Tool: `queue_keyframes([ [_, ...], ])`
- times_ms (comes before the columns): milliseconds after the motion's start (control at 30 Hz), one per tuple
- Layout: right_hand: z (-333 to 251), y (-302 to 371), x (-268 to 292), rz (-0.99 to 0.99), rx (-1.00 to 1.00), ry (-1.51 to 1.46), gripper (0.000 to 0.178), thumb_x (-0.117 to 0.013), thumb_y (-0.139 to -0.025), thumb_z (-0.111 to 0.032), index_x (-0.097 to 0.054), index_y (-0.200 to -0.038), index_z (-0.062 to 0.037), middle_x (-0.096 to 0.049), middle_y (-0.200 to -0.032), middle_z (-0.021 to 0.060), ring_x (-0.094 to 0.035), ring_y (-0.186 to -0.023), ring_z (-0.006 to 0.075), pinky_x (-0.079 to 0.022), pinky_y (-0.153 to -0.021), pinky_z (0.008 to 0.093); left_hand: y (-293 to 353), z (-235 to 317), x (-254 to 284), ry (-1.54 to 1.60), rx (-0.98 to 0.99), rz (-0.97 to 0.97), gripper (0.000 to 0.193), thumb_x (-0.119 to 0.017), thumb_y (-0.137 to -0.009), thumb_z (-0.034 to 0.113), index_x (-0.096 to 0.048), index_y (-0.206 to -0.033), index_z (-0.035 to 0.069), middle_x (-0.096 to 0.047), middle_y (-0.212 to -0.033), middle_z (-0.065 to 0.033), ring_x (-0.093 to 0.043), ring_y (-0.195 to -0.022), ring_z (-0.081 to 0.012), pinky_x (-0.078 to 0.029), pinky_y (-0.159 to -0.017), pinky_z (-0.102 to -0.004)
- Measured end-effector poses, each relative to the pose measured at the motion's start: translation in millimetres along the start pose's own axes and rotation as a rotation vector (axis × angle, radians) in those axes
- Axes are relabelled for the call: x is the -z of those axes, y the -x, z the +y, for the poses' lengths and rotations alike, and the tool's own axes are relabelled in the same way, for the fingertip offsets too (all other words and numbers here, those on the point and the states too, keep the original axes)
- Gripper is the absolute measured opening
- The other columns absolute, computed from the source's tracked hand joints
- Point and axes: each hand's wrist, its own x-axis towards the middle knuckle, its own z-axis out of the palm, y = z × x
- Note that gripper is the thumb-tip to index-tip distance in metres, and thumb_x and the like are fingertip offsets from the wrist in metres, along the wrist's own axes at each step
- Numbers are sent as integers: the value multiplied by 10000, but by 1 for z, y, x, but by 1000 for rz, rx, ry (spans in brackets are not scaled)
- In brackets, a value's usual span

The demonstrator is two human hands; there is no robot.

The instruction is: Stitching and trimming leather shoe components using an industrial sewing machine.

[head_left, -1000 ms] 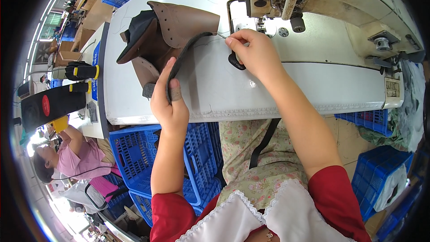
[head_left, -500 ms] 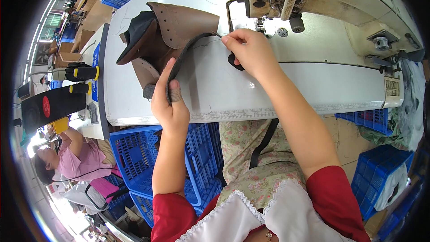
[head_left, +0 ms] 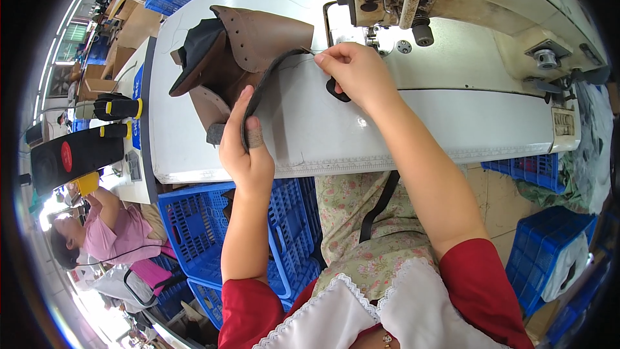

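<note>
A brown leather shoe upper (head_left: 268, 35) with a row of eyelet holes and a black lining lies on the white sewing table. My left hand (head_left: 245, 152) grips its near edge, the dark padded rim (head_left: 259, 94) running between thumb and fingers. At the far end of that rim, my right hand (head_left: 358, 74) is closed on what look like small scissors (head_left: 336, 92). Their black loop handle shows below the fingers, and a thin tip points at the rim's end. Most of the tool is hidden by the hand.
A sewing machine (head_left: 465, 10) stands at the back right, close to my right hand. A ruler strip (head_left: 413, 158) follows the table's front edge. Blue crates (head_left: 194, 220) stand below at left, another blue crate (head_left: 549, 252) at right. A co-worker in pink (head_left: 123, 236) sits at left.
The view has shifted very slightly. Both hands keep their hold, and the upper and the tool stay in nearly the same place.
</note>
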Motion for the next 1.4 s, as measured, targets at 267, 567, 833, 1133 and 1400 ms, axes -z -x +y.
queue_keyframes([
  [267,6,-5,-5,17,45,-36,314,-723,-888,-314,-712,-1030,-34,-667,-833,9,-579,-643,85,-470,-551,236,0,-2,-2,10,-31,22,285,-514,-1010,75,-597,-1256,-43,-655,-1269,-181,-629,-1188,-296,-456,-1022,-356],
  [567,7,21,15,79,49,-129,326,-735,-850,-290,-686,-1027,-21,-686,-841,84,-660,-744,181,-525,-697,322,-14,-19,15,71,74,249,293,-488,-1048,165,-617,-1185,-60,-682,-1114,-129,-615,-997,-208,-460,-934,-323],
  [833,0,1,-13,48,540,722,293,-633,-868,-190,-649,-1128,-56,-701,-890,112,-699,-830,297,-552,-709,442,-48,-3,32,413,275,454,412,-500,-1053,280,-564,-1250,-76,-647,-1169,-141,-620,-1019,-207,-494,-917,-316],
  [1133,22,169,-54,-1051,573,620,210,-615,-798,-207,-745,-803,-43,-721,-829,180,-712,-771,365,-571,-706,492,-68,-9,64,555,327,479,414,-510,-1046,261,-554,-1291,-70,-644,-1223,-144,-649,-1050,-214,-520,-927,-313],
  [1400,14,57,-17,16,1007,665,170,-581,-823,-108,-651,-954,-25,-626,-1083,129,-594,-1042,295,-504,-901,420,-76,-1,57,529,295,378,385,-522,-1040,249,-577,-1269,-56,-655,-1193,-136,-642,-1055,-196,-517,-901,-294],
])
